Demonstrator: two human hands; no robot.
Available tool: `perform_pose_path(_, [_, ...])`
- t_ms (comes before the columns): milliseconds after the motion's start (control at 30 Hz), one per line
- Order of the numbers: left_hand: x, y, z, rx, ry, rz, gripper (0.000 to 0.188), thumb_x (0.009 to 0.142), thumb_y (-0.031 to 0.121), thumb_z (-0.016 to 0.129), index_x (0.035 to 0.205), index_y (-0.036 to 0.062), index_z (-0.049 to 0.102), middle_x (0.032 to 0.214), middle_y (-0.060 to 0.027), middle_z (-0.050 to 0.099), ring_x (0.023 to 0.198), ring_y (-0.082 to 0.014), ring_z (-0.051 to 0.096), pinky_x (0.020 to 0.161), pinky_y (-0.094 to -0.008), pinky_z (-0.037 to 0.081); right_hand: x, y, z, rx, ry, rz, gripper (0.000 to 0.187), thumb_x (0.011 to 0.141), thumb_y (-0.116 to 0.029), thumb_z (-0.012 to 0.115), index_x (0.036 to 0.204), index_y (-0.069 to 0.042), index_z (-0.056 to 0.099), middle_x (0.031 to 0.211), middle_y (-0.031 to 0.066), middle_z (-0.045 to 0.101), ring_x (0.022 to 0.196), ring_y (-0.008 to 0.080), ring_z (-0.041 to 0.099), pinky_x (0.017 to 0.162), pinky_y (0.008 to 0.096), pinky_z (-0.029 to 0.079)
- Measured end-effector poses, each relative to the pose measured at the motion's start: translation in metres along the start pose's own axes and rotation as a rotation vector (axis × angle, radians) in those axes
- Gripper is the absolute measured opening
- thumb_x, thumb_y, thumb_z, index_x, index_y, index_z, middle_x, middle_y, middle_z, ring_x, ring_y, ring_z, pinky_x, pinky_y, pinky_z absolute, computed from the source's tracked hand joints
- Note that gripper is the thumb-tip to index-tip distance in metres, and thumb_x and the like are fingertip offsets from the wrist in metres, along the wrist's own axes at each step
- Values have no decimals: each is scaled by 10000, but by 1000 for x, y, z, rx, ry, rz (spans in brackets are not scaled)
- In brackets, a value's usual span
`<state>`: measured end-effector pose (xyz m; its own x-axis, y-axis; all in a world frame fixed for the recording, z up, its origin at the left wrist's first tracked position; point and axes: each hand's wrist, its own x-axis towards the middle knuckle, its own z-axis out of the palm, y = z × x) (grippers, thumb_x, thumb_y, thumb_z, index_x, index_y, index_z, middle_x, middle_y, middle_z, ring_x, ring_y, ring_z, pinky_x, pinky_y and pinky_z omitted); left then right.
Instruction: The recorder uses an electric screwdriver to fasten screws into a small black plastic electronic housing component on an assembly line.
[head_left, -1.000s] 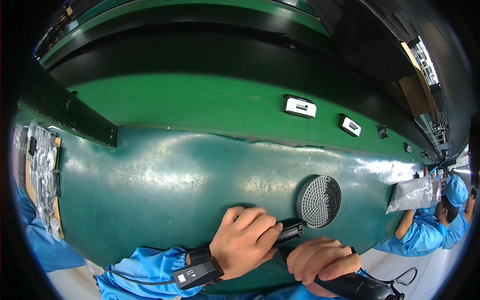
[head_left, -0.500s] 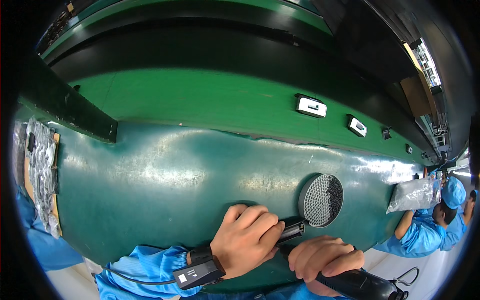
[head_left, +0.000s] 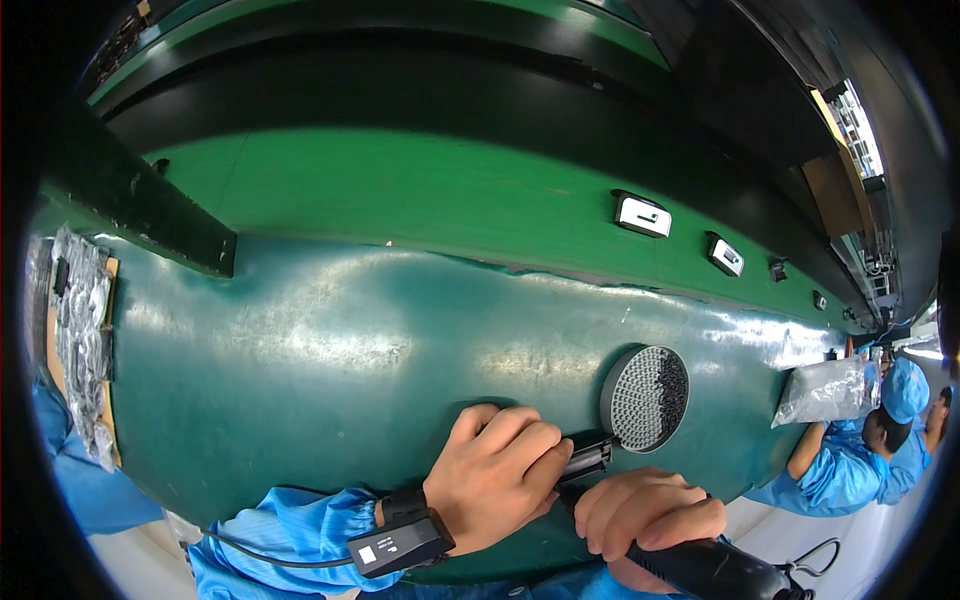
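My left hand (head_left: 498,478) is closed around a small black housing (head_left: 588,458), whose far end sticks out past the fingers toward the dish. Beside it, my right hand (head_left: 645,520) wraps round a black electric screwdriver (head_left: 715,568) with a wire loop at its back end. Its front end points at the housing, but the tip is hidden between the hands. Just beyond the housing stands a round grey dish (head_left: 620,395) full of small holes, with many tiny black screws (head_left: 672,390) gathered on its right side.
Behind the green bench (head_left: 300,340) runs a green belt (head_left: 420,190) carrying white-faced black devices (head_left: 642,215). A dark post (head_left: 150,210) stands at left, near bagged parts (head_left: 82,340). At right lie a clear plastic bag (head_left: 825,390) and a co-worker in blue (head_left: 850,465).
The devices on the belt have shifted a little to the right. Both my hands keep nearly the same place, still holding the housing and the screwdriver.
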<state>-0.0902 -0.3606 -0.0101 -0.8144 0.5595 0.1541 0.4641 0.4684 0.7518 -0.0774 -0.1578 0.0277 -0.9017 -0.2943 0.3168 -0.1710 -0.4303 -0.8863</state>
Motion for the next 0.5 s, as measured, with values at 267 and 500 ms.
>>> perform_pose_path(267, [-4,5,-11,29,-23,-4,569,610,188,857,1151,73,727,1119,-27,618,1115,-251,608,926,-433,446,-3,18,29,-105,59,-213,227,912,-46,738,972,-23,521,706,148,650,534,259,629,503,400,568])
perform_pose_path(500, [1,6,-18,62,-10,48,438,685,200,848,1086,72,730,1051,-41,633,1049,-274,629,927,-421,454,12,3,27,129,296,0,630,1014,-634,440,949,-14,529,641,152,586,512,280,548,494,449,489])
